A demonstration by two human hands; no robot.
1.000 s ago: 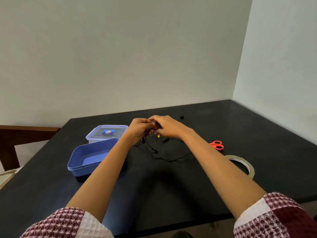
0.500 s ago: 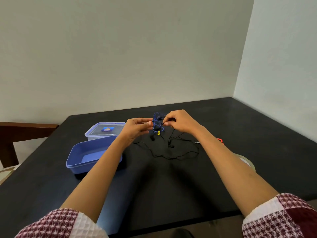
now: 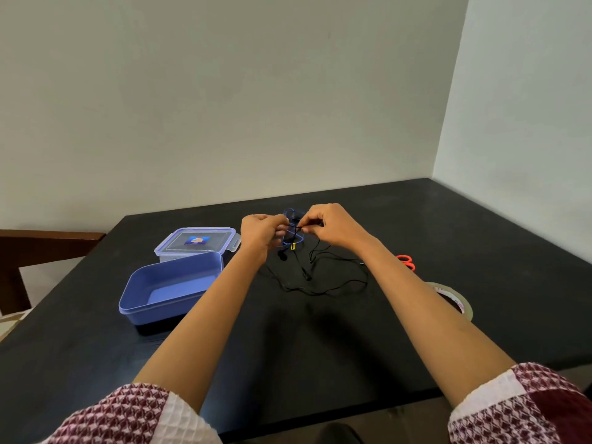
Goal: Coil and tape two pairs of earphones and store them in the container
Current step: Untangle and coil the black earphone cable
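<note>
Earphones [image 3: 293, 233] remain pinched between both hands, left [image 3: 261, 232] and right [image 3: 333, 224], closer together than before.

The right forearm hides part of the scissors [image 3: 406, 261] and tape roll [image 3: 456, 299].

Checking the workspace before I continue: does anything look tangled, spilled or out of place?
Only the black earphone cable sprawls in loose loops on the table, tangled with the blue earphones both hands hold. Container sits upright and empty.
</note>
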